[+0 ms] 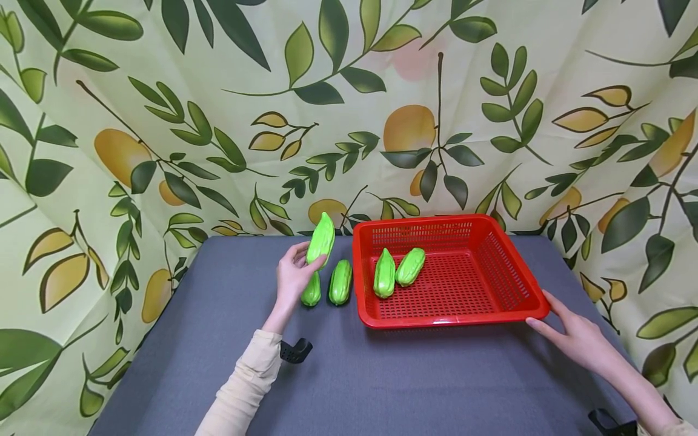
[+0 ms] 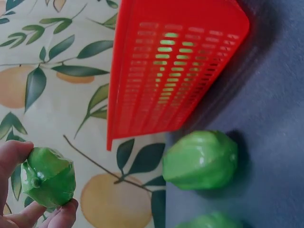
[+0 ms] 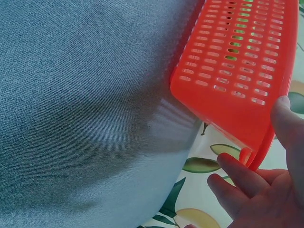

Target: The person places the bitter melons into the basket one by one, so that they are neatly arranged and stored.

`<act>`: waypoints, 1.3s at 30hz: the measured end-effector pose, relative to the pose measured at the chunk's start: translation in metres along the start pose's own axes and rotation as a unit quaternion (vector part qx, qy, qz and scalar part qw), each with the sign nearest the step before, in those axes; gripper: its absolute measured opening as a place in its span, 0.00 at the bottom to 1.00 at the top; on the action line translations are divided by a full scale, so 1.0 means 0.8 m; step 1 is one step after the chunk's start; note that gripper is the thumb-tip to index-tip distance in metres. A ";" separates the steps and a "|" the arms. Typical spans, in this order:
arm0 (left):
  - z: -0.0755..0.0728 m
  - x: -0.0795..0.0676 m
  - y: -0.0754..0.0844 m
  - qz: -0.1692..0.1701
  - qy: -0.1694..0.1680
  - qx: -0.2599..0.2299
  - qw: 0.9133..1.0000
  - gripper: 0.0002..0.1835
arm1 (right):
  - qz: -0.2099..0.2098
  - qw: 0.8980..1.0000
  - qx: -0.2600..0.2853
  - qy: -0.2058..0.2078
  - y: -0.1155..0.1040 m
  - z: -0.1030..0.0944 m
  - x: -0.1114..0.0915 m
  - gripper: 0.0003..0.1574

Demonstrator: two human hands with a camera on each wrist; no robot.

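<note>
My left hand [image 1: 292, 274] pinches a glossy green ridged gourd [image 1: 322, 235] between thumb and fingers, raised above the table left of the red basket. In the left wrist view, the blunt end of this gourd [image 2: 47, 178] faces the camera. Below the hand lie two similar gourds: one [image 1: 311, 292] partly hidden by the hand, the other [image 1: 340, 282] close to the basket's left side. Two more, a pointed gourd [image 1: 384, 275] and a rounder gourd [image 1: 411, 266], rest inside the red plastic basket [image 1: 436, 320]. My right hand [image 1: 583, 342] grips the basket's right front corner, thumb at the rim.
A blue-grey cloth [image 1: 392, 381] covers the table. Behind and at the sides hangs a leaf-and-fruit patterned curtain [image 1: 349, 121]. Black straps [image 1: 296, 350] sit at the wrists. The basket's slotted walls stand between the table gourds and those inside.
</note>
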State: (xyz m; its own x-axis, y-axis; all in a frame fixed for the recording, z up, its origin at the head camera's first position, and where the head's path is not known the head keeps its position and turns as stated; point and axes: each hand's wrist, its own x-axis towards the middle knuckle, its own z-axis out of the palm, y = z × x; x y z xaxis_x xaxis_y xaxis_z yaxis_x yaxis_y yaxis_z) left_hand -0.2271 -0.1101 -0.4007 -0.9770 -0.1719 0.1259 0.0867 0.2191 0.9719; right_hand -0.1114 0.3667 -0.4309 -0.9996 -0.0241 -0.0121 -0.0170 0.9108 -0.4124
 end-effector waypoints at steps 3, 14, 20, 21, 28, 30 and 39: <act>0.010 0.001 0.003 0.011 -0.006 0.004 1.000 0.27 | 0.002 1.000 0.000 0.000 0.000 0.000 0.000 0.53; 0.046 0.004 0.020 0.025 -0.030 -0.012 0.999 0.27 | 0.003 1.000 0.003 -0.001 -0.001 -0.002 0.001 0.53; 0.065 0.006 0.029 0.025 -0.045 -0.015 0.999 0.27 | 0.006 1.000 0.004 -0.003 -0.001 -0.002 0.001 0.53; 0.068 0.006 0.031 0.025 -0.047 -0.015 0.998 0.27 | 0.007 1.000 0.004 -0.003 -0.001 -0.002 0.001 0.53; 0.089 0.013 0.039 0.040 -0.061 0.002 0.997 0.28 | 0.012 1.000 0.001 -0.005 -0.001 -0.001 0.000 0.54; 0.095 0.014 0.042 0.044 -0.064 0.001 0.997 0.27 | 0.012 1.000 0.002 -0.005 -0.001 -0.001 0.000 0.54; 0.119 0.017 0.051 0.061 -0.081 0.013 0.995 0.25 | 0.008 1.000 0.007 -0.006 -0.001 -0.001 -0.002 0.54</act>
State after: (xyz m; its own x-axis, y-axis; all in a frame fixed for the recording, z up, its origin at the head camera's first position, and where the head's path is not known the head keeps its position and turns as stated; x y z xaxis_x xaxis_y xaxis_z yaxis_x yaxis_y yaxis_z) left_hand -0.2552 -0.0117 -0.3787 -0.9784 0.0133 0.2065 0.2031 0.2531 0.9459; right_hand -0.1102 0.3662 -0.4298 -0.9994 -0.0149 -0.0306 -0.0005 0.9053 -0.4248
